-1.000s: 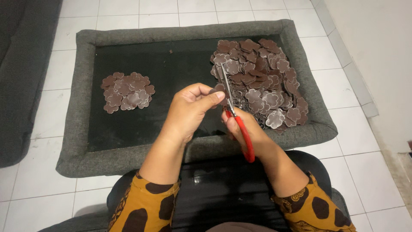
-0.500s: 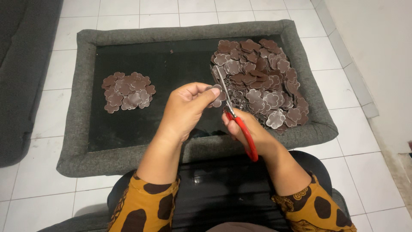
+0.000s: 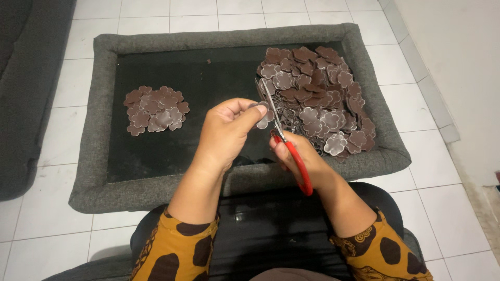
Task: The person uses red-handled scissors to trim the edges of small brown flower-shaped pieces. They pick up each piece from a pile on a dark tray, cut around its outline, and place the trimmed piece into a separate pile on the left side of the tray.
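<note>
**Scissors at a flower-shaped piece, over a grey tray**

The left hand (image 3: 226, 132) pinches a small flower-shaped piece (image 3: 264, 118) between thumb and fingertips — its grip is closed on that piece, holding it up above the tray's dark floor. The right hand (image 3: 302, 158) holds a pair of red-handled scissors (image 3: 284, 138), its grip clamped round the red handle, the thin metal blades pointing up and away from the body. The blades lie right against the held piece; whether they are cutting into it cannot be told.

Both hands hover over the near edge of a grey padded tray (image 3: 156, 193) with a black inner surface, which lies on a white tiled floor (image 3: 448, 208). In the tray's right half, just behind the scissors, sits a large heap of brown flower shapes (image 3: 317, 99) — some dark, some showing a paler side. In the left half, well apart from the hands, lies a smaller pile of the same shapes (image 3: 155, 109). The sleeves (image 3: 177, 250) are mustard yellow with dark brown spots.
</note>
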